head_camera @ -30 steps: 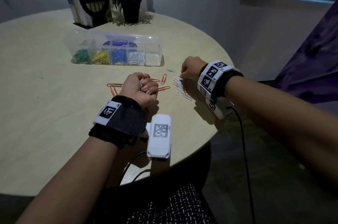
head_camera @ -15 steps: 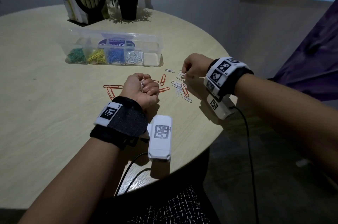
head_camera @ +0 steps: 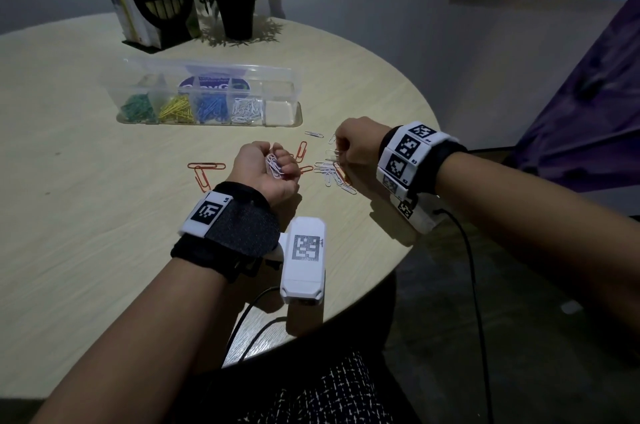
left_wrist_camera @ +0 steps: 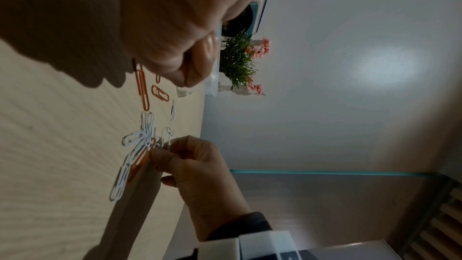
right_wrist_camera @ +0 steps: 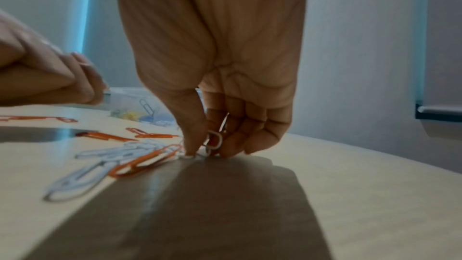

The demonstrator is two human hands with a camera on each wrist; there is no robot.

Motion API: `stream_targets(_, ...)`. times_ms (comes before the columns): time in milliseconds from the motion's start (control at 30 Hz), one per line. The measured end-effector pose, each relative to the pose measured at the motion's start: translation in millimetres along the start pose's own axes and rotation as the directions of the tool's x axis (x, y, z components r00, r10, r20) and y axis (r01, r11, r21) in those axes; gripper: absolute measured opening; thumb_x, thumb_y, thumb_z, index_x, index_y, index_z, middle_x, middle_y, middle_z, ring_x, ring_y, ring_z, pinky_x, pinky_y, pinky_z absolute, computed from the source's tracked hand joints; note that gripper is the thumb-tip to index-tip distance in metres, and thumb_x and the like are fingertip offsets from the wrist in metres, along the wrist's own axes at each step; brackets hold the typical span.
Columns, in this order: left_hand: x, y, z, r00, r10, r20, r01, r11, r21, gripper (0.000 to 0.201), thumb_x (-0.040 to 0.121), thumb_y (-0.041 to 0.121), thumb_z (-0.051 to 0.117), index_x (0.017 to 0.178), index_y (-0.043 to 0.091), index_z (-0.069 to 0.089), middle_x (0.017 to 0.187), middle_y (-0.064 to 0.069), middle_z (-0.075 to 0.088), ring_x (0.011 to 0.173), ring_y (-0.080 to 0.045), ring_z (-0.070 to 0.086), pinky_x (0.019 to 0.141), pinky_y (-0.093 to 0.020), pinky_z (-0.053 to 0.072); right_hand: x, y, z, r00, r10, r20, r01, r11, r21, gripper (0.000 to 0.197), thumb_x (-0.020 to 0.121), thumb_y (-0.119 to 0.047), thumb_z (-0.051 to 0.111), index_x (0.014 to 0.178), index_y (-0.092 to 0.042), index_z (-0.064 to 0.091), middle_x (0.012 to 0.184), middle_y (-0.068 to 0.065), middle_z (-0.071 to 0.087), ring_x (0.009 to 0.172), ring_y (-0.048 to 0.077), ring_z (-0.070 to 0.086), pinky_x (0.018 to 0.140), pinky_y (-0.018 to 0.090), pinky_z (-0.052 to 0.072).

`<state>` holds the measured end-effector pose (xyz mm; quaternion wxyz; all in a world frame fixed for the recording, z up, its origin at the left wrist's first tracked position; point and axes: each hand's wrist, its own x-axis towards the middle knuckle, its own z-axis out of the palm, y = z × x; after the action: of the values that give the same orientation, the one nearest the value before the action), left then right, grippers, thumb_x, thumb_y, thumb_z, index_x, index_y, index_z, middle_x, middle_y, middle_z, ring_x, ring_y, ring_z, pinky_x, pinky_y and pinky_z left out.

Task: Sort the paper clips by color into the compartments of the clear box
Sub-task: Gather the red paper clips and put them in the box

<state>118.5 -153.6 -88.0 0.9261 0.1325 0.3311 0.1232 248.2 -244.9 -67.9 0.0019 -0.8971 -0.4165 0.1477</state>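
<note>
The right hand (left_wrist_camera: 200,167) pinches a white paper clip (left_wrist_camera: 168,137) above the loose white clips (left_wrist_camera: 140,139) near the table (left_wrist_camera: 50,145) edge. Orange clips (left_wrist_camera: 142,88) lie beside the curled left hand (left_wrist_camera: 175,33).

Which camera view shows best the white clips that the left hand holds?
The head view: the left hand lies palm up, cupping white clips. The left wrist view shows only curled fingers hiding them. The right wrist view shows that hand's edge, blurred, no clips visible.

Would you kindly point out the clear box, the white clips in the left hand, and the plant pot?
clear box (head_camera: 282,113): head view, bare floor of its empty right compartment.
white clips (head_camera: 274,165): head view, middle of the bunch in the left hand.
plant pot (head_camera: 237,20): head view, black front wall.
</note>
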Motion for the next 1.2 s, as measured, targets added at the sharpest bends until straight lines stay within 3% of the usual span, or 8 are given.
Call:
stream_targets(100, -0.4, -4.6, 6.1, 0.999, 0.036, -0.025, -0.037, 0.996, -0.076, 0.037, 0.102, 0.017, 0.028, 0.074, 0.001, 0.046, 0.076, -0.013, 0.051, 0.080, -0.021, 0.060, 0.068, -0.021, 0.050, -0.7, -5.7, -15.2, 0.993, -0.060, -0.098, 0.075, 0.983, 0.165, 0.003, 0.084, -0.004, 0.062, 0.086, -0.004, 0.065, 0.082, 0.009, 0.064, 0.072, 0.017, 0.053, 0.058, 0.020, 0.039)
stream_targets(200, 1.0, -9.2, 11.2, 0.999, 0.040, 0.024, -0.036, 0.991, -0.132, 0.040, 0.103, 0.017, 0.024, 0.082, -0.006, 0.048, 0.092, -0.021, 0.053, 0.116, -0.031, 0.053, 0.100, -0.033, 0.043, -3.0, -18.2, -35.5, 0.975, -0.212, -0.072, 0.223, 0.891, 0.396, 0.025, 0.083, -0.002, 0.066, 0.066, -0.016, 0.054, 0.062, -0.001, 0.056, 0.056, 0.007, 0.051, 0.054, 0.014, 0.040)
stream_targets(367, 8.1, -8.5, 19.7, 1.000, 0.013, 0.020, -0.011, 0.993, -0.119, 0.040, 0.102, 0.017, 0.024, 0.076, -0.002, 0.048, 0.068, -0.011, 0.048, 0.063, -0.016, 0.047, 0.057, -0.023, 0.045, 3.9, -23.5, -51.2, 0.952, -0.288, -0.099, 0.303, 0.861, 0.408, 0.011, 0.084, -0.009, 0.065, 0.075, -0.014, 0.061, 0.064, -0.002, 0.055, 0.056, 0.004, 0.049, 0.053, 0.012, 0.040)
stream_targets(467, 12.6, -2.1, 14.1, 1.000, -0.028, 0.013, 0.028, 0.999, -0.033, 0.042, 0.101, 0.021, 0.027, 0.066, 0.008, 0.045, 0.047, 0.002, 0.037, 0.041, -0.007, 0.034, 0.032, -0.010, 0.026, 19.3, -8.1, -46.6, 0.975, -0.168, -0.147, 0.197, 0.956, 0.219, 0.010, 0.084, -0.007, 0.064, 0.092, -0.003, 0.068, 0.059, -0.006, 0.053, 0.056, 0.007, 0.050, 0.052, 0.010, 0.039)
stream_targets(700, 24.4, 14.3, 1.1, 0.998, -0.036, 0.056, 0.038, 0.999, -0.029, 0.066, 0.098, 0.014, 0.034, 0.033, 0.006, 0.039, 0.033, 0.003, 0.027, 0.021, -0.010, 0.023, 0.028, -0.013, 0.014, 36.6, 13.7, -20.4, 0.996, -0.085, -0.037, 0.086, 0.996, 0.023, 0.029, 0.082, -0.010, 0.067, 0.112, -0.010, 0.065, 0.111, 0.010, 0.066, 0.100, 0.023, 0.058, 0.079, 0.023, 0.039)
stream_targets(967, 26.5, 23.9, 4.5, 0.993, -0.032, 0.110, 0.036, 0.999, -0.035, 0.048, 0.083, 0.003, 0.039, 0.035, 0.007, 0.036, 0.033, 0.004, 0.026, 0.022, -0.010, 0.023, 0.027, -0.016, 0.014, 44.9, 16.3, -13.6, 0.999, 0.014, 0.034, -0.016, 0.998, 0.054, 0.019, 0.087, -0.008, 0.061, 0.103, 0.001, 0.066, 0.109, 0.015, 0.067, 0.099, 0.026, 0.059, 0.071, 0.025, 0.039)
stream_targets(1100, 30.2, 22.4, 3.9, 0.992, -0.045, 0.115, 0.051, 0.998, -0.047, 0.064, 0.096, 0.012, 0.034, 0.033, 0.006, 0.040, 0.033, 0.004, 0.027, 0.022, -0.010, 0.024, 0.028, -0.017, 0.014, 54.0, 5.6, -18.8, 0.998, 0.023, -0.064, -0.013, 0.988, 0.155, 0.004, 0.086, -0.006, 0.062, 0.082, -0.009, 0.063, 0.083, 0.004, 0.061, 0.078, 0.014, 0.054, 0.055, 0.014, 0.035)
stream_targets(1200, 30.2, 24.6, 2.8, 0.994, -0.049, 0.103, 0.054, 0.997, -0.054, 0.068, 0.099, 0.016, 0.033, 0.032, 0.005, 0.041, 0.033, 0.003, 0.028, 0.022, -0.010, 0.025, 0.028, -0.016, 0.015, 61.6, -6.4, -16.4, 0.998, 0.018, -0.061, -0.006, 0.982, 0.188, 0.017, 0.084, -0.009, 0.065, 0.099, -0.003, 0.067, 0.086, 0.005, 0.061, 0.081, 0.014, 0.053, 0.056, 0.013, 0.035)
